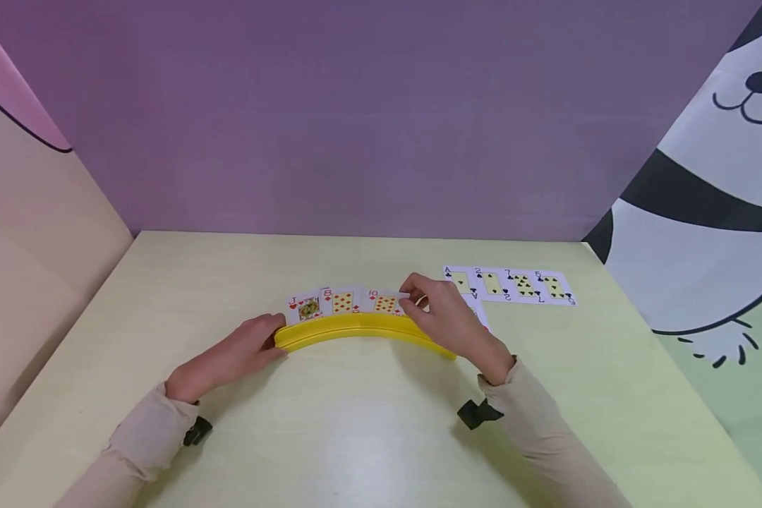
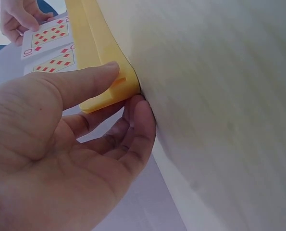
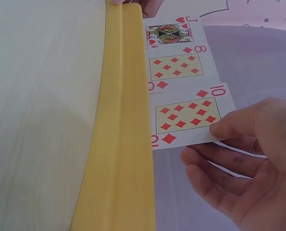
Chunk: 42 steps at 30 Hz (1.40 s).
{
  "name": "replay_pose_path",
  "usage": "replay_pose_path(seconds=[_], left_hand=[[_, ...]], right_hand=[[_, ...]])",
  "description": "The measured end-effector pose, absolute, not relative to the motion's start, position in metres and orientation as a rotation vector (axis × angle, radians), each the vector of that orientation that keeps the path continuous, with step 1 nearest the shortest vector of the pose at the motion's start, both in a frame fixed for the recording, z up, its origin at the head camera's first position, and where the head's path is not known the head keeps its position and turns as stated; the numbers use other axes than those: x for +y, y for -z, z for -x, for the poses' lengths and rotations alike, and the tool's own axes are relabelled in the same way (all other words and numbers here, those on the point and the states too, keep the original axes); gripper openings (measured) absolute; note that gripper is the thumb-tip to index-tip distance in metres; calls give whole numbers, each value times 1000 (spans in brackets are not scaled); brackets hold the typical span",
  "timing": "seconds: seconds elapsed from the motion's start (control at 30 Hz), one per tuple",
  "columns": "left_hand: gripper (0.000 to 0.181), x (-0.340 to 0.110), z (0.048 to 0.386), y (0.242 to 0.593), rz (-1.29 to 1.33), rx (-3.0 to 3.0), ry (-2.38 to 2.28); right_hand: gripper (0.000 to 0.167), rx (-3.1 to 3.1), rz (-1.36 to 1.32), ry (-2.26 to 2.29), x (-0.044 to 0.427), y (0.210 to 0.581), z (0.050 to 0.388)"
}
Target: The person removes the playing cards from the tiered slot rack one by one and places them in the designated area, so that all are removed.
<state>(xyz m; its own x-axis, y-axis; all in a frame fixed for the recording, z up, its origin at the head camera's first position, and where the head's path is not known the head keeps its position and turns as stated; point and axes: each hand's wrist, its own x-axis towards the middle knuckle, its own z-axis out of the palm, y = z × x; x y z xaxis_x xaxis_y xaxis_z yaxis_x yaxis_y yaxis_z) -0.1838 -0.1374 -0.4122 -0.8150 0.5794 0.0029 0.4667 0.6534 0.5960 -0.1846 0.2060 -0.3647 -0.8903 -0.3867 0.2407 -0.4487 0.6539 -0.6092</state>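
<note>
A curved yellow card holder [image 1: 355, 326] stands on the table, and my left hand [image 1: 244, 347] grips its left end. The left wrist view shows the thumb on one face and fingers curled round the end. Three cards stand in the slot: a jack of hearts [image 3: 169, 34], an eight of diamonds [image 3: 175, 66] and a ten of diamonds [image 3: 187, 115]. With thumb and fingers, my right hand [image 1: 451, 317] pinches the outer edge of the ten. The slot hides the cards' lower edges.
Behind the holder on the right, a row of several black-suited cards [image 1: 506, 285] lies face up, with ace, two, seven and five showing. Another card [image 1: 479, 310] lies just in front, mostly hidden by my right hand. A purple wall [image 1: 355, 141] rises behind the table [image 1: 330, 437].
</note>
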Motion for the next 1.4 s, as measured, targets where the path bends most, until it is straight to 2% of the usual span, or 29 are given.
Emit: replay_pose_path(seconds=[0.57,0.8,1.03,1.4], left_hand=[[20,-137,183,412,-858,2678,-892],[20,-139,183,411,-861,2660,-902],[20,-141,183,410,-842,2656,-909],[20,-140,183,410,-854,2653,-921]], right_hand=[[12,-2603,-663,-1062,215,362,175],[30,-2429,-644,-1050,223,361,167],[12,-2333,-687,-982,230,357,162],[15,-2330,-667,-894,264,347,154]])
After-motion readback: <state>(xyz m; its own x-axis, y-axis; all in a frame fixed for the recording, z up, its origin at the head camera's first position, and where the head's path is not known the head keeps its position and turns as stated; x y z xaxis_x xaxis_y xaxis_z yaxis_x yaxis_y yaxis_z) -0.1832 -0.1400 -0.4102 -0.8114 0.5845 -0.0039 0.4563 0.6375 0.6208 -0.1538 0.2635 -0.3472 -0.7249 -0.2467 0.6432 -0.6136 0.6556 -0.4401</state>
